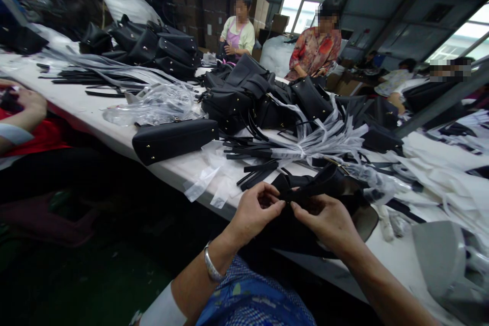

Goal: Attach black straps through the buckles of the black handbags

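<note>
My left hand (255, 210) is closed, thumb and fingertips pinched on the edge of a black handbag (326, 181) at the front of the table. Close beside it, my right hand (329, 216) pinches the same edge, the fingertips of both hands almost meeting. The small detail between the fingertips is too dark to make out. Much of the bag's lower part is lost in shadow below my hands. Just beyond them lies a bundle of black straps (263, 150) partly wrapped in clear plastic.
A white table (95, 117) runs across the view. On it are a finished-looking black bag (175, 138), a heap of black bags (244, 86), crumpled clear plastic (160, 104) and a grey object (439, 260) at right. Co-workers stand across the table; another person's hand (32, 107) is at left.
</note>
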### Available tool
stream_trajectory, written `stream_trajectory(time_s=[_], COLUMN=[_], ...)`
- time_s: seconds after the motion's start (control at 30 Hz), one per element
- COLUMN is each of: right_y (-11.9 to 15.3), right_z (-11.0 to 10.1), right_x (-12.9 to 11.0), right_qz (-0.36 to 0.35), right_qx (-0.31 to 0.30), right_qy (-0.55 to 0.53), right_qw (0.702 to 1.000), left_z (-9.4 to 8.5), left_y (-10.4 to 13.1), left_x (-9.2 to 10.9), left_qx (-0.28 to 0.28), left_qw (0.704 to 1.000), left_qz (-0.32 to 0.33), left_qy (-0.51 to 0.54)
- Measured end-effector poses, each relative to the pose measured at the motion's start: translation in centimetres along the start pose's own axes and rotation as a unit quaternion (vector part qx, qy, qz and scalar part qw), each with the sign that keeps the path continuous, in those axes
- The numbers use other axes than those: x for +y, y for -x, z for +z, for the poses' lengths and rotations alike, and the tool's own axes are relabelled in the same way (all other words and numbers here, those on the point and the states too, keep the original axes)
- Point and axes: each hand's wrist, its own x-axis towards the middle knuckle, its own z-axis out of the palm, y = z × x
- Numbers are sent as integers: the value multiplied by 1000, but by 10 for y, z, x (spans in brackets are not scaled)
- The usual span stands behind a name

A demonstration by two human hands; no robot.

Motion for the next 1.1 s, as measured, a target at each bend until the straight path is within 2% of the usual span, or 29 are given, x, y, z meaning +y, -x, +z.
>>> stream_trajectory(time_s=[0.17,0.4,0.53,0.67,0.7,0.77,0.83,0.9,0.93,1.0,1.1], right_y=[2,7,2,-3,-2,0,4,6,6,3,-4], right_z=[3,4,8,8,6,-1,-10,-19,-23,-30,-38], right_x=[-1,-1,2,5,5,3,-1,-7,-10,-17,-29], right_qz=[1,-23,-69,-139,-148,-150,-134,-97,-71,-18,16], right_qx=[-6,-11,-11,48,43,-8,-63,-78,-77,-78,-90], right_qy=[-29,18,36,52,40,-15,-118,-263,-341,-482,-603], right_qw=[1000,1000,997,988,987,988,982,957,934,872,792], left_z=[2,0,4,7,7,6,6,8,10,18,31], left_y=[3,4,1,-3,-3,-4,-4,-5,-6,-9,-16], left_x=[0,-5,-8,-2,3,16,34,56,67,86,106], left_qx=[-1,10,16,25,29,36,23,-18,-41,-71,-92], left_qw=[1000,1000,998,989,985,980,981,985,987,987,989], left_qz=[-1,12,27,56,68,106,141,146,139,126,102], left_qy=[12,-23,-53,-136,-154,-165,-132,-89,-74,-64,-46])
